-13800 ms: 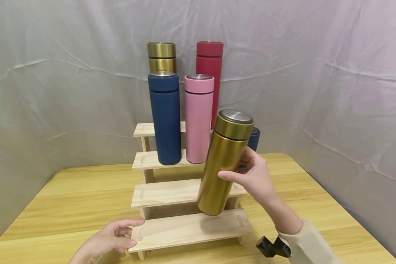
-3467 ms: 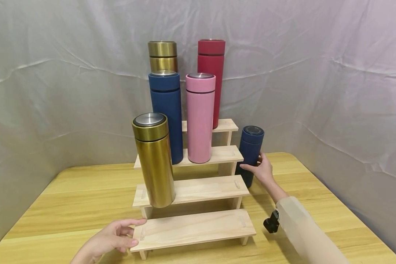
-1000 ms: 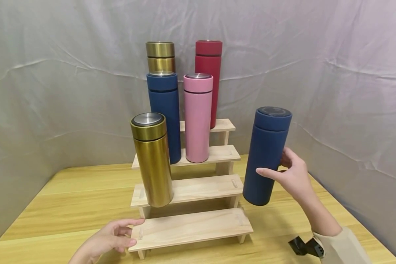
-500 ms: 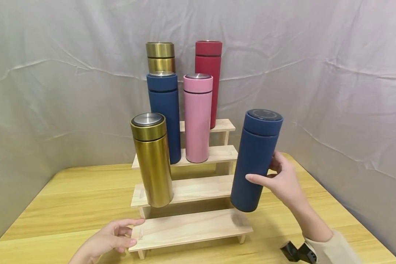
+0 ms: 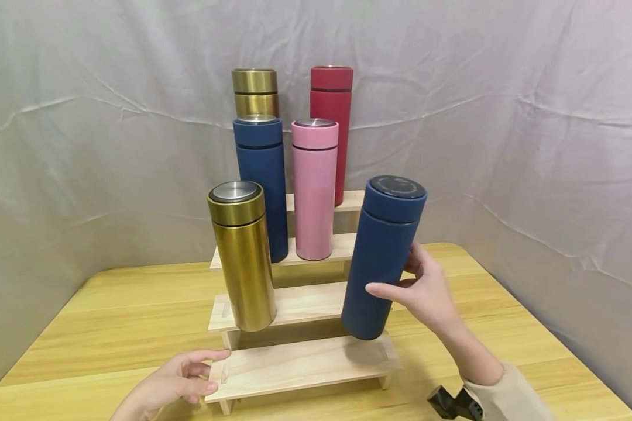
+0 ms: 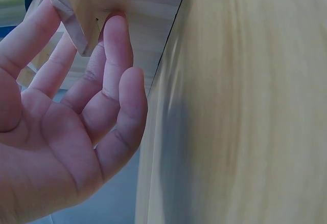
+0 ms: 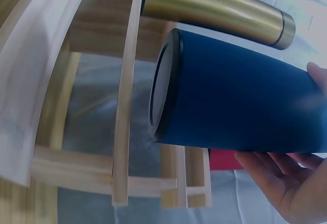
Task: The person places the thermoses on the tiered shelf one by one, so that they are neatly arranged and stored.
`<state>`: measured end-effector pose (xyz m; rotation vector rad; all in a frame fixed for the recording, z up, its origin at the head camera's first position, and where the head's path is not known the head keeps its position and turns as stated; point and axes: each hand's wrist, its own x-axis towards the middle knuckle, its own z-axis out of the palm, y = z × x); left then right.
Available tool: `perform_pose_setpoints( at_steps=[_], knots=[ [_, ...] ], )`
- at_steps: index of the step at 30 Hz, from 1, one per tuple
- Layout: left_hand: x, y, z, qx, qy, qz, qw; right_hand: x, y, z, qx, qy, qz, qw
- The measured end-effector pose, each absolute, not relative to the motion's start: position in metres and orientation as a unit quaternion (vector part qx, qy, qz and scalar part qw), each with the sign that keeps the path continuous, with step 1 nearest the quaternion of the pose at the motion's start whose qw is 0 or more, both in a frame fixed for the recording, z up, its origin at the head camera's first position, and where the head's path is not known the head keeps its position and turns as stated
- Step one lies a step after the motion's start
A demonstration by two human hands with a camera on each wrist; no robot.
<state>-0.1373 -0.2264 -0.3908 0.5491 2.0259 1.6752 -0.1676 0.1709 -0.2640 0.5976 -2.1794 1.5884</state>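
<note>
My right hand (image 5: 423,289) grips a dark blue thermos flask (image 5: 381,257) around its lower half, thumb in front. The flask leans, its dark-printed lid tilted right, and its base overlaps the right end of the second step from the front. In the right wrist view, a small gap shows between the flask's base (image 7: 162,88) and the step's edge. My left hand (image 5: 171,380) holds the left end of the lowest step of a stepped wooden display stand (image 5: 295,368). Its fingertips touch the wood beside the leg in the left wrist view.
A gold thermos (image 5: 244,275) stands on the second step's left. Behind it, another blue thermos (image 5: 263,169) and a pink thermos (image 5: 315,193) share the third step. At the top are a second gold thermos (image 5: 255,93) and a red one (image 5: 332,105). Grey cloth (image 5: 110,175) surrounds the table.
The right hand set the gold thermos on the second step, then took the blue one from the table at right. Over the last second it has carried it left to the stand. The left hand stays put.
</note>
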Motion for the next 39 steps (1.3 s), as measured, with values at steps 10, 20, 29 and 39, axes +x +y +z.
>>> perform_pose_setpoints(
  at_steps=[10,20,29,39],
  knots=[
    [-0.137,-0.226,-0.392,0.200,0.736,0.608,0.222,-0.170,0.152,-0.271,0.235,-0.757,0.587,0.167],
    [-0.138,-0.226,-0.392,0.198,0.735,0.609,0.221,-0.173,0.135,-0.276,0.254,-0.742,0.602,0.148],
    [-0.139,-0.227,-0.393,0.205,0.728,0.615,0.225,-0.171,0.122,-0.274,0.250,-0.754,0.593,0.133],
    [-0.138,-0.227,-0.393,0.198,0.732,0.612,0.224,-0.172,0.114,-0.273,0.254,-0.760,0.584,0.133]
  ],
)
